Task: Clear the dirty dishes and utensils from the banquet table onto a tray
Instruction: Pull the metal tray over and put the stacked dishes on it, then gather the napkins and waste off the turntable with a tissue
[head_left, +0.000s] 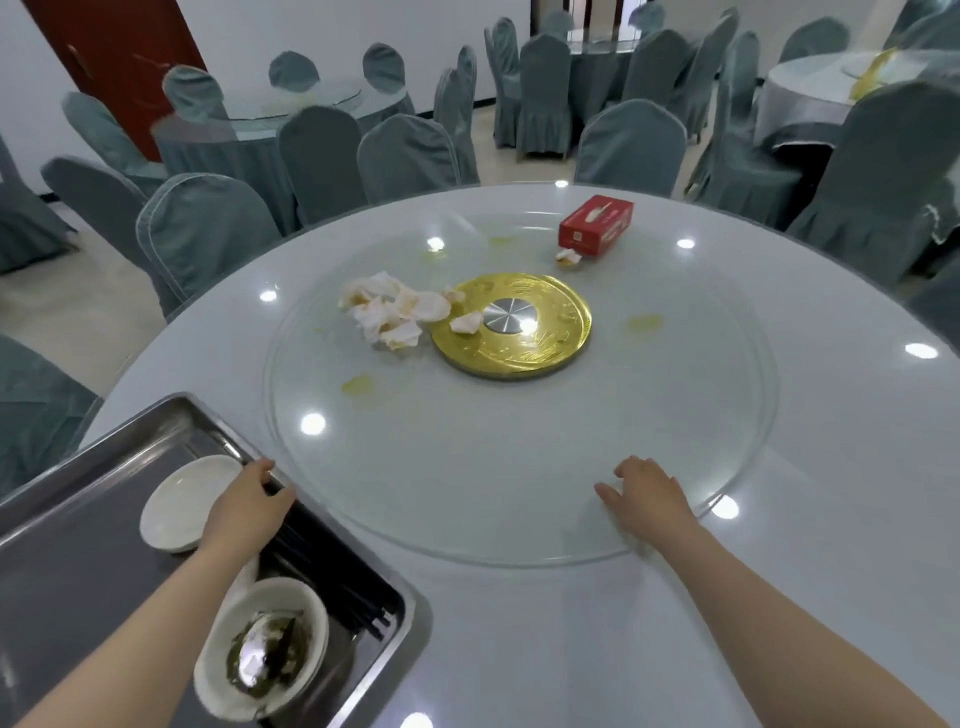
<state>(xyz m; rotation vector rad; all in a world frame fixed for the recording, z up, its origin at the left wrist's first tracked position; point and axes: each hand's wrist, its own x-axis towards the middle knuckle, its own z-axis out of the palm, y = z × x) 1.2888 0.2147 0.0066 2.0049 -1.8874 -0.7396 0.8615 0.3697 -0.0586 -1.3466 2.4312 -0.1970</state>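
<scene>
A steel tray (104, 525) sits on the near left edge of the round white table (831, 467). In it lie a white plate (182, 501), a white bowl (262, 649) with a metal spoon and green leftovers, and black chopsticks (332, 577). My left hand (252, 501) rests over the tray's far rim, fingers curled on the chopsticks' top ends. My right hand (647, 488) lies flat, fingers apart, on the glass turntable's (467, 467) near edge, holding nothing.
Crumpled used napkins (387, 312) lie beside the gold hub (519, 322) at the turntable's centre. A red tissue box (597, 223) stands at the far side with a napkin scrap by it. Yellow spills dot the glass. Grey-covered chairs ring the table.
</scene>
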